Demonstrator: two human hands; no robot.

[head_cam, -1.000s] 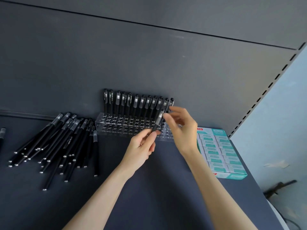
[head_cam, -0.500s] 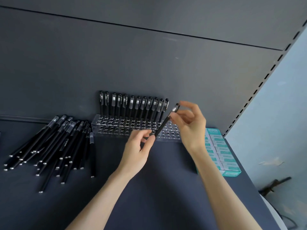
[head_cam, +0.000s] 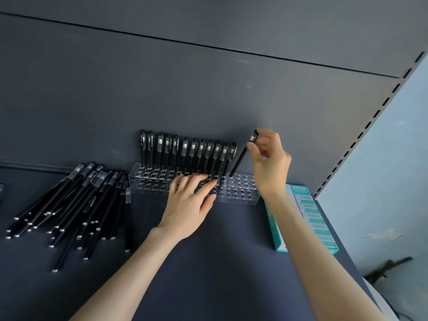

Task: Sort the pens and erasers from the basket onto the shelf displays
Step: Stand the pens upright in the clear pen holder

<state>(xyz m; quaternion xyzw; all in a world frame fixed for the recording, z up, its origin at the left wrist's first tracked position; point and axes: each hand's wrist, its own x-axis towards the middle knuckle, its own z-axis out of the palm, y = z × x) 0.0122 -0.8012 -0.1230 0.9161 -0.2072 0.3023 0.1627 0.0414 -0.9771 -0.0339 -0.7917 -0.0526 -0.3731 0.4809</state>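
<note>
From my remote seat I count first what lies nearest. A heap of loose pens [head_cam: 76,205] is on the left, black with silver ends. They overlap too much for an exact number, but there are well over twenty. On the right stands one teal eraser box [head_cam: 310,218], partly behind the right forearm, so I cannot count its erasers. Further back is one clear rack [head_cam: 240,193] full of round holes. In its back row I count twelve standing pens [head_cam: 185,154], all upright with caps on top.

Everything sits on a dark grey shelf [head_cam: 208,262]. Behind it rises a dark back panel [head_cam: 185,89], on the right a slotted upright [head_cam: 370,126], and beyond that a pale blue wall [head_cam: 398,181].

The left hand [head_cam: 187,205] lies flat on the rack, its fingers straight and spread, grasping nothing. The right hand [head_cam: 271,163] is higher and further back. Its thumb and fingertips pinch one more pen [head_cam: 240,158] near the cap. This pen is tilted, with the cap leaning to the right. Its lower tip is at a back-row hole just right of the twelfth standing pen.
</note>
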